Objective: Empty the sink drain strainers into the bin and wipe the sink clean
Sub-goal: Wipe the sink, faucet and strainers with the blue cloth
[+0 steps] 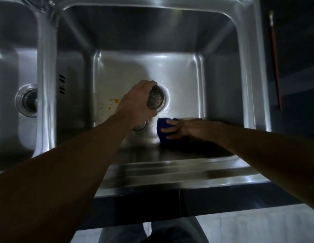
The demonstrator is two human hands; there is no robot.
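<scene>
While strainer [155,100] is gripped by left hand [135,103], cloth [161,125] is pressed under flat right hand [189,128]; yellow stain [114,100] unwiped.

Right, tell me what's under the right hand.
A blue cloth lies under the right hand, fingers flat on it, against the sink near its front wall. Whatever is beneath the cloth is covered.
</scene>
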